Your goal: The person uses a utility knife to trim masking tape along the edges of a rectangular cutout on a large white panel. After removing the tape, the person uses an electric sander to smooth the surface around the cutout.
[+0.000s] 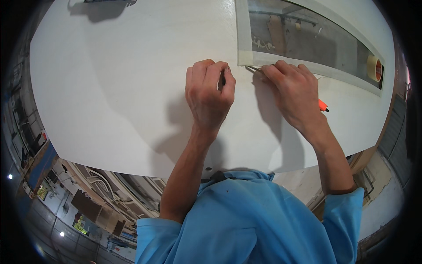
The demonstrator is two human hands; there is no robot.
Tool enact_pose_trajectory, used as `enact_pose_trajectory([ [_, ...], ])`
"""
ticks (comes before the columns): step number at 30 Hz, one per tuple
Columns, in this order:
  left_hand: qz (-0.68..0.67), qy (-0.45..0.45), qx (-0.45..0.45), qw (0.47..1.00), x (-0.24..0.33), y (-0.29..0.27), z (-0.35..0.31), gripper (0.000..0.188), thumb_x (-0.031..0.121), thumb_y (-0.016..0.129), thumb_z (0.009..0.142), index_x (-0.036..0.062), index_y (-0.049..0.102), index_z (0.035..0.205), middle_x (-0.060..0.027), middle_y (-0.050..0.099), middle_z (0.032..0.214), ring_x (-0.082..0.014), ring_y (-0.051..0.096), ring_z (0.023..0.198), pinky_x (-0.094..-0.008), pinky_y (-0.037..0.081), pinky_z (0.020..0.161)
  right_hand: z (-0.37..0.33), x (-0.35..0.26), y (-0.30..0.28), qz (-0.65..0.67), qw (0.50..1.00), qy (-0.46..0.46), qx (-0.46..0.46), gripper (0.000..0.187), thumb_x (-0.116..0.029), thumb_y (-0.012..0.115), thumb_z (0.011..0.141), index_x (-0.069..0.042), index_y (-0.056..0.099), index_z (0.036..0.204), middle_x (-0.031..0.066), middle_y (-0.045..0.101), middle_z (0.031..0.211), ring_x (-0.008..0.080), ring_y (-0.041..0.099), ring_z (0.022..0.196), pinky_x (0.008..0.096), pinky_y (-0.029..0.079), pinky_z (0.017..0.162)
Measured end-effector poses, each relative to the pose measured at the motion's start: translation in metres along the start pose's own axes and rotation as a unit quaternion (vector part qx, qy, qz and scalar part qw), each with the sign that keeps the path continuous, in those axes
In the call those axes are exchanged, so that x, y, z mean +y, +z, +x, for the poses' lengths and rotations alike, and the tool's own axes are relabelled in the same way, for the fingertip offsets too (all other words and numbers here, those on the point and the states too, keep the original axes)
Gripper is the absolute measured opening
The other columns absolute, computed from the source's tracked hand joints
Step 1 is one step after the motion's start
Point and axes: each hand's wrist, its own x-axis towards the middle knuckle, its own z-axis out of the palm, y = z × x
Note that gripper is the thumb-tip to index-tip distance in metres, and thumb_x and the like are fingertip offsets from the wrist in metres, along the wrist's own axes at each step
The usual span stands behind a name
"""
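A large white panel is seen lying flat, with a long rectangular opening cut into its far right part. The edge of the opening is bordered with pale masking tape. The left hand is closed into a fist on the panel, just left of the opening's near corner; a small dark object is gripped between its fingers, though what kind cannot be told. The right hand is curled and pressed against the taped near edge, its fingertips pinched on a thin strip at the corner. An orange tool tip is visible beneath the right hand. A roll of tape rests at the opening's right end. Blue sleeves are visible below
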Motion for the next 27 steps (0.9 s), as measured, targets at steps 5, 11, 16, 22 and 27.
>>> enact_pose_trajectory([
  [5,-0.016,0.005,0.009,1.0,-0.002,0.002,0.0,0.01,0.002,0.076,0.085,0.0052,0.076,0.095,-0.0085,0.07,0.098,-0.0262,0.063,0.088,-0.0382,0.053,0.074,0.006,0.002,0.005,0.016,1.0,0.017,0.0,0.002,-0.013,0.07,0.093,-0.011,0.071,0.093,0.0059,0.066,0.076,0.0302,0.06,0.065,0.0402,0.048,0.065],
  [11,-0.013,0.025,0.018,0.999,-0.005,0.003,0.0,0.015,0.002,0.078,0.082,0.0069,0.074,0.095,-0.0077,0.067,0.097,-0.0278,0.06,0.084,-0.0394,0.052,0.071,0.017,0.01,-0.001,0.092,0.992,0.053,-0.072,0.014,-0.022,0.071,0.095,-0.008,0.074,0.095,0.0113,0.071,0.08,0.0353,0.068,0.074,0.0469,0.053,0.071],
  [16,-0.003,0.008,0.003,1.0,-0.003,0.001,0.0,0.009,0.002,0.075,0.086,0.0046,0.076,0.096,-0.0092,0.071,0.097,-0.026,0.065,0.089,-0.0381,0.054,0.075,0.019,0.014,-0.002,0.101,0.991,0.032,-0.076,0.018,-0.024,0.069,0.098,-0.008,0.076,0.097,0.0128,0.073,0.083,0.0366,0.07,0.077,0.0483,0.054,0.071],
  [22,-0.009,0.036,0.023,0.999,-0.004,0.003,0.002,0.015,0.002,0.079,0.082,0.0068,0.074,0.096,-0.0077,0.068,0.097,-0.028,0.061,0.084,-0.0396,0.052,0.072,0.011,0.005,-0.005,0.126,0.988,0.065,-0.069,0.019,-0.024,0.067,0.1,-0.006,0.071,0.097,0.016,0.072,0.081,0.0398,0.069,0.076,0.0508,0.054,0.069],
  [27,-0.009,0.035,0.026,0.999,-0.007,0.005,0.0,0.015,0.002,0.079,0.082,0.0071,0.074,0.096,-0.0073,0.067,0.097,-0.0279,0.06,0.084,-0.0394,0.051,0.072,-0.005,-0.02,-0.003,0.222,0.945,0.218,-0.098,0.022,-0.023,0.064,0.103,-0.002,0.066,0.099,0.0217,0.07,0.076,0.044,0.069,0.075,0.0528,0.052,0.069],
])
